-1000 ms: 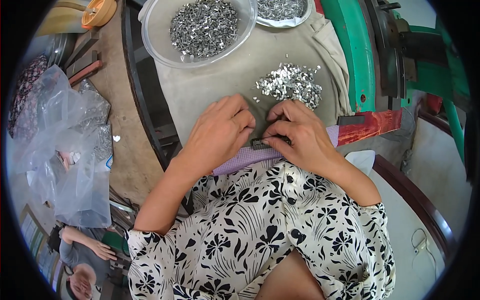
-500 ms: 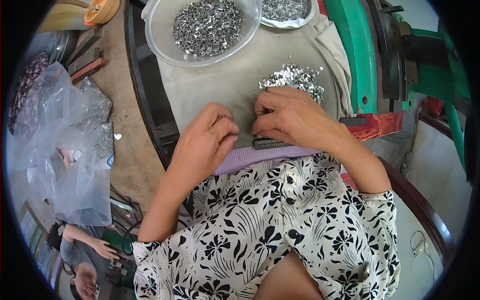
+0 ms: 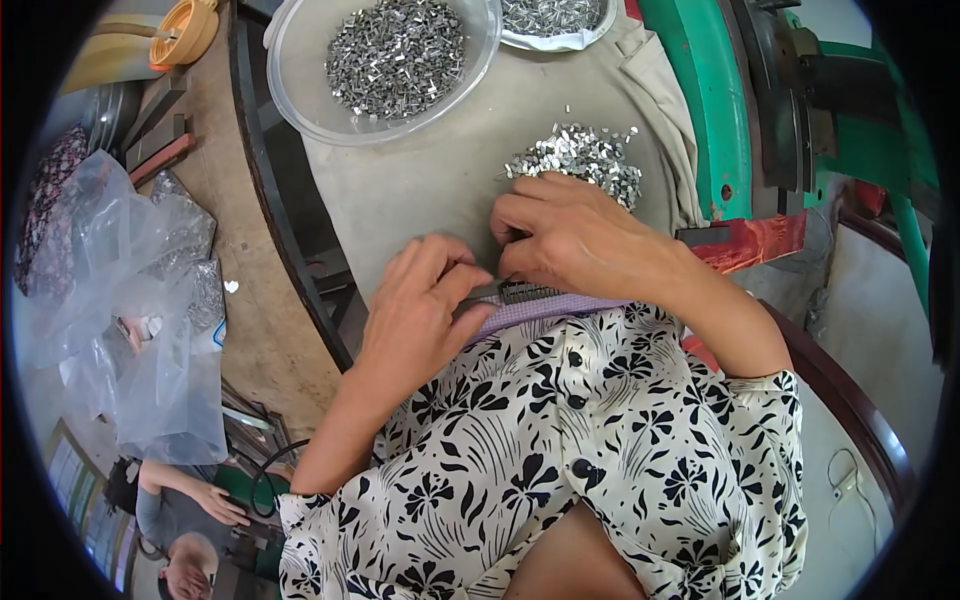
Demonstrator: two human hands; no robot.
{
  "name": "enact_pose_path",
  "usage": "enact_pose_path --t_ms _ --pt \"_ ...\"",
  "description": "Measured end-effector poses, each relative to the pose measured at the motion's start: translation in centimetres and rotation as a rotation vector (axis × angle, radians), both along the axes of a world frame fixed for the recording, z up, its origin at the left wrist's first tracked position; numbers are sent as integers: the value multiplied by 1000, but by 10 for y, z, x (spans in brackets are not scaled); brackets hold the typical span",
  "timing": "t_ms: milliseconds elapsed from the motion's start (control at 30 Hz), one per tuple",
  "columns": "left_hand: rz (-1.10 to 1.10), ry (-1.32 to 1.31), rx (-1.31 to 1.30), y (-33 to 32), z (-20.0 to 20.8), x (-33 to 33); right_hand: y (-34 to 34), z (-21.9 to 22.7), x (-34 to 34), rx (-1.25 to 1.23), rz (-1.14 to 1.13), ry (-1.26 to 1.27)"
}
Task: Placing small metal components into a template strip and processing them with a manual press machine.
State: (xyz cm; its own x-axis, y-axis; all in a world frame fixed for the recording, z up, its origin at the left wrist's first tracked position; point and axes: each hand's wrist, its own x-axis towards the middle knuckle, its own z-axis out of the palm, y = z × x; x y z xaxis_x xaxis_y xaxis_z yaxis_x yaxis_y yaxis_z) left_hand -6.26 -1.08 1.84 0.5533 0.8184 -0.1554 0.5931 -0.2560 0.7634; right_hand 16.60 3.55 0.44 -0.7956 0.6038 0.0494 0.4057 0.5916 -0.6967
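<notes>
A dark, narrow strip with a row of slots (image 3: 528,293) lies along the near edge of the grey cloth, over a purple checked cloth (image 3: 545,306). My left hand (image 3: 420,305) pinches the strip's left end between thumb and forefinger. Curled above the strip, my right hand (image 3: 575,240) has its fingertips drawn together; whatever they hold is hidden behind the hand. Just beyond its knuckles lies a loose pile of small shiny metal pieces (image 3: 580,155), partly covered by the hand.
A clear plastic tub of small metal pieces (image 3: 290,100) and a lined bowl with more (image 3: 560,42) stand at the far side. Green machinery (image 3: 700,110) borders the right. Plastic bags (image 3: 150,330) lie on the left wooden table (image 3: 270,340). Another person (image 3: 185,510) sits at lower left.
My left hand has moved right and nearer to me, from apart to the strip's left end. My right hand stays over the strip, shifted slightly left. The whole view has shifted a little.
</notes>
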Motion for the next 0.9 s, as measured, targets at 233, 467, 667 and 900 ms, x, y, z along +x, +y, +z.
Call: enact_pose_path --t_ms 233,467,667,900 --pt "23 18 68 -14 -8 8 3 5 12 -7 -58 35" --pt "42 50 129 -18 -12 14 2 21 25 -64 -143 -1" --pt "79 47 143 -23 -15 15 -7 22 18 -71 -86 -75" --pt "130 2 173 -30 -24 14 -10 24 9 2 -40 -179"
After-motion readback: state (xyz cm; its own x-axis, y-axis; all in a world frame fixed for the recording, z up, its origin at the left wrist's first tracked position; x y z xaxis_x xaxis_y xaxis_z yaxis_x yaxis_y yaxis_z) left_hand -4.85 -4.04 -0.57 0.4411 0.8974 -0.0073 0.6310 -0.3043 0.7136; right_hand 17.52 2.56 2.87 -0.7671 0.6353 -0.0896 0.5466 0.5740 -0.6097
